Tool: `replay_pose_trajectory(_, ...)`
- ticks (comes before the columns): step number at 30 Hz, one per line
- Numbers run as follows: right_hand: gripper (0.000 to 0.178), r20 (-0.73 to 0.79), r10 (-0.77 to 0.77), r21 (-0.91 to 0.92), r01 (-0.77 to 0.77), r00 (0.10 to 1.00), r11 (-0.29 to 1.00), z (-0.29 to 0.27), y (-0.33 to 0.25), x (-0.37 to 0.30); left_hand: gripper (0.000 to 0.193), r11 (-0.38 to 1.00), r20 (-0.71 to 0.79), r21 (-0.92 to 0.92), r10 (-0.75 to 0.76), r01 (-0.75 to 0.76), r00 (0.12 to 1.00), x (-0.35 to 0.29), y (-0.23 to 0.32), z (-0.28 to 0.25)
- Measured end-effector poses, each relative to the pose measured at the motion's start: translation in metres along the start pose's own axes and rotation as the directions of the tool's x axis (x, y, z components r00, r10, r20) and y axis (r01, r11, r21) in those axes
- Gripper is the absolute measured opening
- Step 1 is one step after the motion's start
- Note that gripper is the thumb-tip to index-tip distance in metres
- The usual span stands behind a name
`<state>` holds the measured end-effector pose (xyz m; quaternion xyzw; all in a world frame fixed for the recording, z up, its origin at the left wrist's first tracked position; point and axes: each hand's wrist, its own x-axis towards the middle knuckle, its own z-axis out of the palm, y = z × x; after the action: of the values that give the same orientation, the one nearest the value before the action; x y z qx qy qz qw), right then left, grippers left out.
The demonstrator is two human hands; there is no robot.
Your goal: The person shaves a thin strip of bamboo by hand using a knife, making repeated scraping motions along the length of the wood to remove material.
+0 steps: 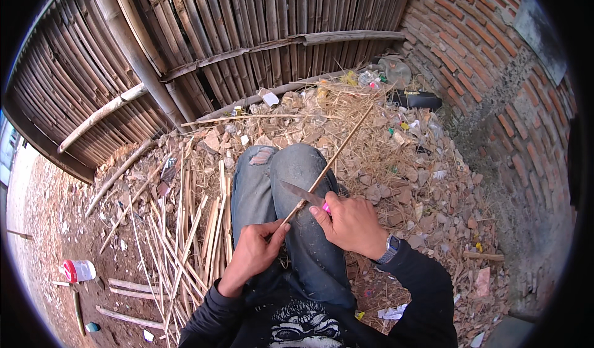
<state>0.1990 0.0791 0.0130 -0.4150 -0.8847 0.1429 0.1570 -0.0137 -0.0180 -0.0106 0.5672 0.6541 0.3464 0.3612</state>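
Note:
A long thin bamboo stick (pixel 339 153) slants across my jeans, its far end over the straw. Its near end is pinched between the thumb and fingers of my left hand (pixel 257 247). My right hand (pixel 352 224), with a watch on its wrist, is closed round the pink handle of a knife (pixel 299 191). The blade lies across the stick just beyond my left fingers and points to the left. A curled, rough bit shows on the stick beside the blade.
Split bamboo strips (pixel 179 243) lie heaped left of my legs. Rubble and straw (pixel 346 109) spread ahead, below a bamboo fence (pixel 247 20). A brick wall (pixel 464 38) rises on the right. A white tub with a red lid (pixel 79 271) lies at far left.

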Motion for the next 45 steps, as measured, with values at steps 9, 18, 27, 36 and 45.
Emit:
replay_pose_trajectory(9,0.046,-0.059,-0.065,-0.122,0.057,0.996,0.991,0.028,0.007,0.001,0.025,0.994,-0.098,0.083,0.083,-0.075,0.992,-0.004,0.002,0.006)
replay_pose_trajectory(18,0.046,-0.085,-0.102,0.062,0.107,0.991,0.992,0.024,0.015,0.000,0.024,0.994,-0.103,0.076,0.088,-0.081,0.991,-0.002,0.002,0.002)
replay_pose_trajectory(27,0.046,-0.064,-0.080,-0.024,0.079,0.995,0.997,0.029,0.016,0.009,0.023,0.987,-0.110,0.151,0.081,-0.064,0.991,-0.004,-0.003,0.007)
replay_pose_trajectory(36,0.043,-0.158,-0.154,-0.057,0.147,0.975,0.987,0.037,0.029,0.014,0.020,0.977,-0.164,0.190,0.130,-0.098,0.978,-0.025,0.001,0.001)
replay_pose_trajectory(45,0.061,-0.464,0.342,-0.268,-0.498,0.817,0.825,-0.031,0.202,0.057,0.016,0.980,-0.093,0.189,-0.041,0.058,0.995,-0.090,-0.029,-0.020)
